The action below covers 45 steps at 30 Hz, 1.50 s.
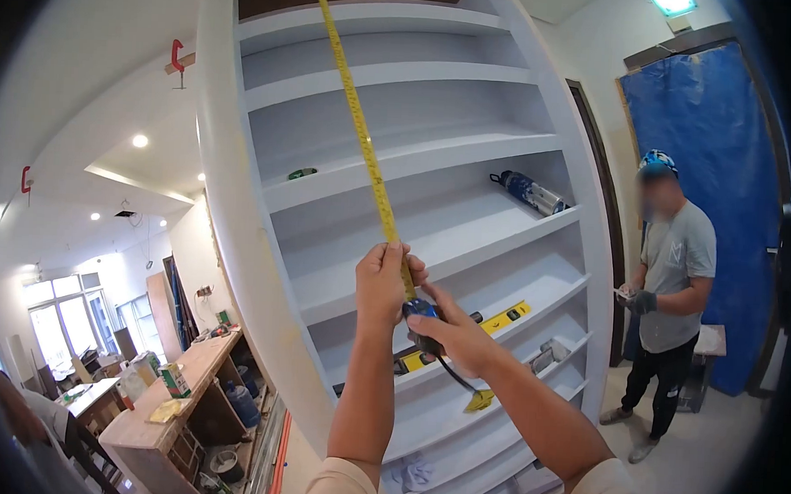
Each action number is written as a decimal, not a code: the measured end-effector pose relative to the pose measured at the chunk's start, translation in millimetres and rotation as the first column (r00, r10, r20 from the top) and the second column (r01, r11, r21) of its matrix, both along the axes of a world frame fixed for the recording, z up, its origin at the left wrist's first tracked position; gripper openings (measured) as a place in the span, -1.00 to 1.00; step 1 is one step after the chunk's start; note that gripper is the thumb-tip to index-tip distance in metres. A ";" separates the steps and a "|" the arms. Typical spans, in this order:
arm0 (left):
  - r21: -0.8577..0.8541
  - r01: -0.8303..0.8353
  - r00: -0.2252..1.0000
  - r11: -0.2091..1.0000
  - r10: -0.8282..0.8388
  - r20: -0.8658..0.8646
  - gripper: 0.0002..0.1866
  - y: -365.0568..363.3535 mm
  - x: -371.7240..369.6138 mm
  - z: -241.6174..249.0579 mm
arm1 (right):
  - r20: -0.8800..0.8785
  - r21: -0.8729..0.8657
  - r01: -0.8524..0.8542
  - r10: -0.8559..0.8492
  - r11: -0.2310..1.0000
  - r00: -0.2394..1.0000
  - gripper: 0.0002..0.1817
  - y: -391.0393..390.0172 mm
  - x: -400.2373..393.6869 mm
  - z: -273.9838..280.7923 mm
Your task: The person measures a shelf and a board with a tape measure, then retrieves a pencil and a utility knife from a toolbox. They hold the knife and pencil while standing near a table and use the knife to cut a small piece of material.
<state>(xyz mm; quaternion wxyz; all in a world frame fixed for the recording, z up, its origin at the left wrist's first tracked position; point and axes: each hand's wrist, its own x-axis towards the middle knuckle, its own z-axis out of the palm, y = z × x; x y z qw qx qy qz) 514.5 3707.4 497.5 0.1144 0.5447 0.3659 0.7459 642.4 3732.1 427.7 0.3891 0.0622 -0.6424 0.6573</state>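
The tape blade (363, 126) is clamped by the fingers of the left hand (380, 277), the case (417, 311) by those of the right hand (459, 336); blade twist is best avoided.

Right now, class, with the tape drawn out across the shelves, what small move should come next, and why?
Probably read the tape blade at the left hand: that hand pinches it, the right hand grips the case, and the blade runs straight up across the shelves.
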 end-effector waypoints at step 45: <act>-0.142 0.038 0.982 0.989 -0.064 -0.178 -0.66 151.0 209.8 25.0 | 0.015 -0.154 0.361 -0.363 0.920 0.932 -0.75 191.2 240.4 -17.6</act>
